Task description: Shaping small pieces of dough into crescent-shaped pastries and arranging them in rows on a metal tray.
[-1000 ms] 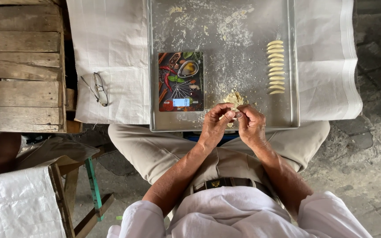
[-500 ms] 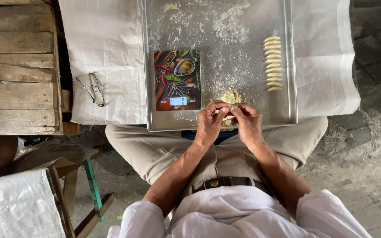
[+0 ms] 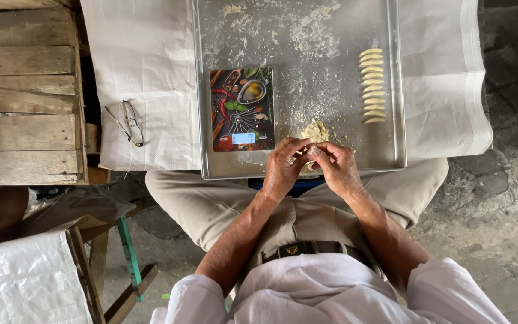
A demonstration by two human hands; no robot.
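My left hand (image 3: 283, 165) and my right hand (image 3: 336, 165) meet over the near edge of a floured metal tray (image 3: 391, 165), fingertips pinched together on a small piece of pale dough that is mostly hidden between them. Just beyond my fingers lies a crumbly lump of dough (image 3: 315, 130). A column of several shaped pale dough pieces (image 3: 372, 86) lies along the tray's right side. A flat kitchen scale (image 3: 243, 109) with a colourful spice picture and a small lit display rests on the tray's left part.
The tray lies on a white woven sack cloth (image 3: 145, 78) over a table. Folded eyeglasses (image 3: 127, 122) rest on the cloth at left. Wooden planks (image 3: 25, 90) sit far left, a wooden stool frame (image 3: 109, 258) at lower left, stone floor at right.
Both hands stay pinched together at the tray's near edge, with the fingers working the small dough piece. The camera view has shifted slightly.
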